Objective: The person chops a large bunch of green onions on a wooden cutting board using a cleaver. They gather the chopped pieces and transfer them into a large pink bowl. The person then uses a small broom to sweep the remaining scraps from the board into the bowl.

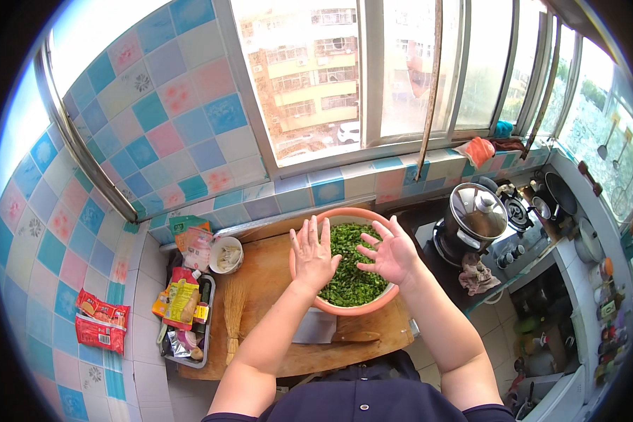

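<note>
- Both forearms come up from the lower edge, over a dark shirt, and meet above a wooden board (274, 281) that covers the bench.
- Left hand (311, 254): grip apart, fingers spread flat, palm down over the near left rim of a salmon-pink bowl (304, 294). It holds nothing; whether it touches the rim I cannot tell.
- Right hand (394, 253): grip also apart and empty, fingers fanned, hovering over the right side of the bowl, just beside the left hand.
- Under and between the two hands lie chopped greens (350, 278), filling the bowl nearly to the rim.
- Step in hand, as I judge it: the hands are poised over the greens, as if about to mix or press them by hand, or just lifted out.
- Next move would call for both palms going down into the greens together, with the bowl kept steady on the board, since it sits near the board's far edge.
- Left of the left hand: a small white bowl (226, 254), a straw brush (233, 309), and a tray of packets (184, 309).
- Right of the right hand: a lidded steel pot (477, 214) on a stove.
</note>
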The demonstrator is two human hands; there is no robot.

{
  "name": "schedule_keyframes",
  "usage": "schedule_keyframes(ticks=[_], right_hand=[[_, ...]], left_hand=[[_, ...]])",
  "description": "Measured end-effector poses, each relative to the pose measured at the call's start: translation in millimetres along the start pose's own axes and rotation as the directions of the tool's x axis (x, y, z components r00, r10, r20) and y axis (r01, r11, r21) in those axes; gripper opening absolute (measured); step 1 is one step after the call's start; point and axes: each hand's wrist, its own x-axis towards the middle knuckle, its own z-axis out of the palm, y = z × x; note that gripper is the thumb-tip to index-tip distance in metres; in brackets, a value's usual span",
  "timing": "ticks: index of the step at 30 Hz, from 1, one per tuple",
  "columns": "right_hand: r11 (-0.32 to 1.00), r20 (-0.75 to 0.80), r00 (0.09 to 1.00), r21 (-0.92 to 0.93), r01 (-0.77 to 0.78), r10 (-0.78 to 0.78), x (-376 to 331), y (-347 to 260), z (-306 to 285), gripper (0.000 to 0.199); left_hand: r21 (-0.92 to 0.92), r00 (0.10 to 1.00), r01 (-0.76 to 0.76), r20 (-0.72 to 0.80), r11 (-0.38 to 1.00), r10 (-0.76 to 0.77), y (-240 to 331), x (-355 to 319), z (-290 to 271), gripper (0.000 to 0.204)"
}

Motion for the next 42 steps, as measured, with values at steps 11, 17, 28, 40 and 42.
schedule_keyframes(ticks=[11, 17, 28, 40, 42], right_hand=[[0.647, 0.066, 0.887, -0.660, 0.382, -0.457, -29.3, 17.1, -58.4, 0.069], [0.843, 0.050, 0.907, -0.350, 0.408, -0.418, -157.9, 0.3, -92.6, 0.088], [0.702, -0.245, 0.660, -0.323, 0.635, -0.710, -459.0, -65.3, -309.7, 0.089], [0.708, -0.745, 0.384, -0.164, 0.687, -0.545, -602.2, -96.3, -529.6, 0.060], [0.683, -0.791, 0.355, -0.105, 0.723, -0.498, -609.5, -105.8, -564.4, 0.059]], left_hand=[[-0.793, 0.966, -0.236, -0.255, 0.561, 0.046, 75.1, -9.1, -60.4, 0.093], [-0.815, 0.861, -0.343, -0.073, 0.467, 0.503, 189.2, -41.3, -60.7, 0.058], [-0.954, 0.542, -0.299, -0.189, -0.022, 0.819, 551.8, -136.6, -51.6, 0.010], [-0.949, 0.484, -0.176, 0.148, 0.262, 0.863, 795.7, -110.1, 104.4, 0.061], [-0.930, 0.441, -0.176, 0.219, 0.323, 0.870, 843.8, -87.7, 145.6, 0.060]])
